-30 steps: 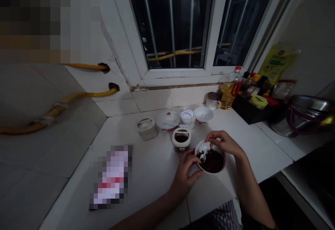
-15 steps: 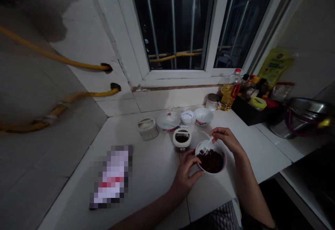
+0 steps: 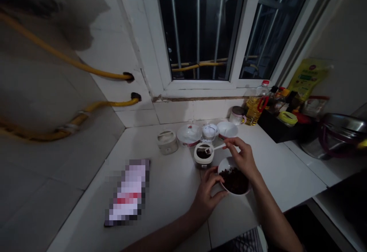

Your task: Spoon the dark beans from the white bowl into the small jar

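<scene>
The white spoon (image 3: 219, 147) has moved out of the bowl and now points left, nearly level, its tip over the small white container (image 3: 203, 155) of dark food on the table (image 3: 172, 191). The right hand (image 3: 240, 155) pinches its handle between pressed fingers. The left hand (image 3: 205, 196) grips the white bowl (image 3: 226, 165) of dark chunks (image 3: 233, 181) with curled fingers.

White bowl (image 3: 229, 165) with dark reddish-brown food (image 3: 234, 181) inside. Just beyond the bowl, a white spoon (image 3: 219, 147). Right of the bowl, golden oil in a bottle (image 3: 254, 111) with a red handle, then a black caddy (image 3: 275, 132). Left of the bowl, yellow hoses (image 3: 114, 103). Below it, black-and-white stripes on cloth (image 3: 243, 240).
</scene>
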